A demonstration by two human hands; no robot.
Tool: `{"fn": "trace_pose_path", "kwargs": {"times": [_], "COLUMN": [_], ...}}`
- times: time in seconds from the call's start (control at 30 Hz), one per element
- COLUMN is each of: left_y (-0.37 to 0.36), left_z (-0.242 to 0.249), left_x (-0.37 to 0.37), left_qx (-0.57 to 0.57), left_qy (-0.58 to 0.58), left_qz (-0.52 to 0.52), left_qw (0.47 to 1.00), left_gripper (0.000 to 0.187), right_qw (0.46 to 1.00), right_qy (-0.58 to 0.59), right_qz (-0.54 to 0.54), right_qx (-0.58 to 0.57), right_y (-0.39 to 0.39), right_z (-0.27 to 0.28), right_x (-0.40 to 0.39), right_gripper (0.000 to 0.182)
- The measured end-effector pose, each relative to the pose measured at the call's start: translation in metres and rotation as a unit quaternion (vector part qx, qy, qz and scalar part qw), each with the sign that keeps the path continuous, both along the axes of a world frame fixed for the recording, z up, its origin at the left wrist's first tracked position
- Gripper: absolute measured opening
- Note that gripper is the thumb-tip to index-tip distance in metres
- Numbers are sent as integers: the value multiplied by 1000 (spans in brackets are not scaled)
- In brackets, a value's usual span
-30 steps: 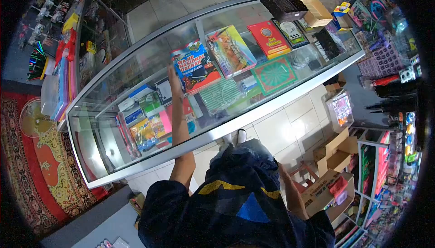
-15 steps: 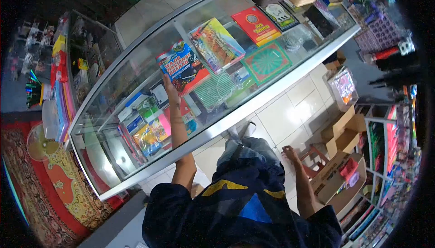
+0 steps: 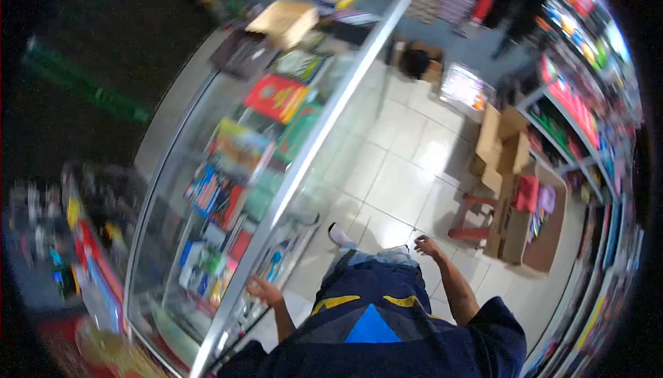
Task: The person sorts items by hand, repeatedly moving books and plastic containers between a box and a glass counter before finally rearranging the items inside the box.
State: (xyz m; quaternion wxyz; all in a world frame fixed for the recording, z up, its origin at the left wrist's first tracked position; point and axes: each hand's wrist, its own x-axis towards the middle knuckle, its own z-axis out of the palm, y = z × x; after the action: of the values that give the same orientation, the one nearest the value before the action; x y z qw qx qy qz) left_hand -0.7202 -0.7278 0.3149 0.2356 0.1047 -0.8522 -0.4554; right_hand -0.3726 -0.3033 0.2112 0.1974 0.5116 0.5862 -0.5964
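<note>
My left hand (image 3: 264,290) is empty with fingers apart, just off the metal front edge of the glass display counter (image 3: 304,143) at its near end. My right hand (image 3: 427,245) is open and empty too, raised over the tiled floor near a red stool (image 3: 473,219). Several colourful books lie on the counter top, among them a blue one (image 3: 207,188), a yellow-green one (image 3: 238,147) and a red one (image 3: 276,96). The picture is blurred by head motion.
An open cardboard box (image 3: 528,226) with red items stands beside the stool, and more boxes (image 3: 501,136) sit behind it. Shelves of goods (image 3: 580,109) line the right wall. A wooden box (image 3: 286,20) rests on the counter's far end. White floor tiles (image 3: 400,178) lie between counter and shelves.
My left hand has let go of the blue book on the counter and drawn back to the counter's near edge. The view has swung right toward the floor and shelves.
</note>
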Motion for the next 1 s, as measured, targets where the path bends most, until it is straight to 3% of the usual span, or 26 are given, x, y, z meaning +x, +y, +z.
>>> {"fn": "trace_pose_path", "kwargs": {"times": [0.1,0.17,0.3,0.53,0.6,0.7,0.77,0.83,0.9,1.0], "left_y": [2,3,28,124,171,256,315,365,405,443], "left_z": [-35,-48,-53,-63,-81,-93,-90,-89,-56,-65], "left_x": [79,114,146,137,123,122,132,150,181,209], "left_qx": [-127,-196,-247,-297,-334,-340,-327,-262,-333,-239], "left_qy": [-140,-225,-303,-289,-225,-135,-180,-124,-100,-155], "left_qz": [-128,-219,-346,-525,-590,-632,-652,-723,-752,-817], "left_qw": [974,929,853,743,700,683,660,627,560,501], "left_gripper": [48,45,41,37,36,37,36,32,30,27], "right_qw": [999,998,991,932,912,884,859,834,807,777], "right_qy": [-25,-37,-8,3,18,-16,-14,-8,-1,10], "right_qz": [-35,-40,-126,-357,-407,-465,-510,-548,-585,-622], "right_qx": [-8,-13,-41,-57,-40,-52,-52,-65,-79,-98], "right_y": [-12,-19,-35,-72,-86,-108,-131,-149,-168,-195], "right_z": [3,5,-20,-28,-28,-30,-33,-34,-35,-37], "right_x": [40,67,137,220,238,261,273,283,289,287], "right_gripper": [36,37,38,33,31,30,26,24,26,25]}}
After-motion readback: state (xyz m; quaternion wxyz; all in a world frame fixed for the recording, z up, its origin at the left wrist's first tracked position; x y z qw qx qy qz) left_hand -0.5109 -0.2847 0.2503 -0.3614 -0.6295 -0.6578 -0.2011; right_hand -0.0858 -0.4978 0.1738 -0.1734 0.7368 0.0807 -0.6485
